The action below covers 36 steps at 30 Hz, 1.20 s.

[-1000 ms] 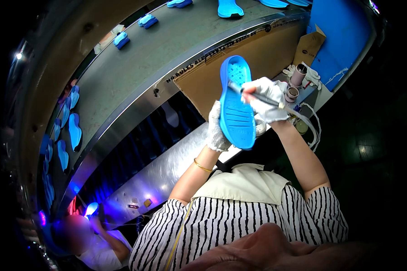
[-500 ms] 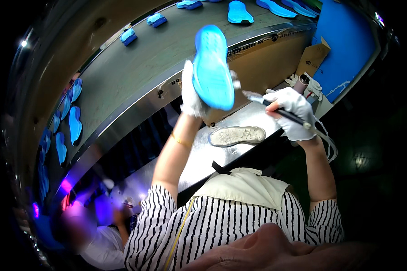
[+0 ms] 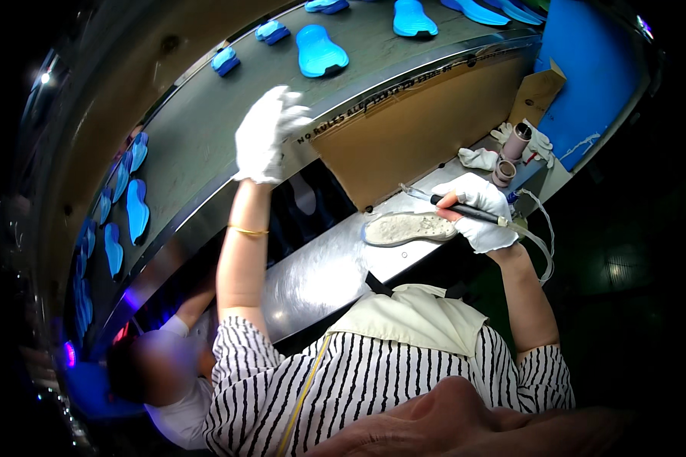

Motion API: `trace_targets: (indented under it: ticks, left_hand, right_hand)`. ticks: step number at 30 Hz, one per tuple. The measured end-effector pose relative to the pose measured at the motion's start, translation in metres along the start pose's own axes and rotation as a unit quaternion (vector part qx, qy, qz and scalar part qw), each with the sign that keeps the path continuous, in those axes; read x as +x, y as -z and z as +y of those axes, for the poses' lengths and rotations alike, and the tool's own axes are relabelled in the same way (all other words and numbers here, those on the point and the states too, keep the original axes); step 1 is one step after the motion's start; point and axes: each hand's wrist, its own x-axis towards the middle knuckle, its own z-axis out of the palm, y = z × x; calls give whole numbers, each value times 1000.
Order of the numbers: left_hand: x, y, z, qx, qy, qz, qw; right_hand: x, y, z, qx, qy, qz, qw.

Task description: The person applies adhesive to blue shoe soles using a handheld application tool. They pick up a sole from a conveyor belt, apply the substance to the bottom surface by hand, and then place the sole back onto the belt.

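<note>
The left hand (image 3: 267, 137) was raised over the conveyor (image 3: 198, 145), gloved, its fingers loosely spread and holding nothing; the nearest blue sole (image 3: 320, 52) lay on the belt just beyond it and apart from it. The right hand (image 3: 476, 209), also gloved, had its fingers pinched round a dark-handled brush (image 3: 465, 211), the bristle end pointing toward the conveyor. A pale sole (image 3: 405, 228) lay flat on the bench (image 3: 320, 266), just beside the right hand on the near side of the conveyor, with a brown board (image 3: 411, 129) standing between the two. The step in hand appeared to be the changeover between one coated piece set on the belt and the next piece. The next move would call for the left hand to come back to the bench and steady the pale sole while the brush was applied. The pale sole looked grey-white, speckled and rough on its upper face, elongated with a rounded toe, and lay unheld.
</note>
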Motion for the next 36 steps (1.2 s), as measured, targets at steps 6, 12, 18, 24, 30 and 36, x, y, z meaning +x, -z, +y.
trace_targets:
  ticks: [6, 12, 18, 24, 30, 36]
  left_hand:
    - [-37, 170, 65, 892, -2, 191, 410]
    - [-82, 303, 85, 807, 252, 313, 432]
    - [-83, 239, 77, 774, -30, 165, 610]
    - [-102, 197, 61, 625, -140, 279, 715]
    - [-117, 162, 70, 428, -224, 312, 818]
    - [-108, 96, 114, -113, -301, 182, 929]
  right_hand:
    - [2, -21, 3, 39, -17, -37, 998]
    - [-1, -37, 11, 78, -28, -43, 996]
    - [-7, -46, 17, 96, -18, -57, 994]
    - [-5, -49, 14, 106, -55, -38, 992]
    - [-4, -49, 21, 61, -33, -37, 997]
    - [-10, -40, 42, 95, -136, -3, 986]
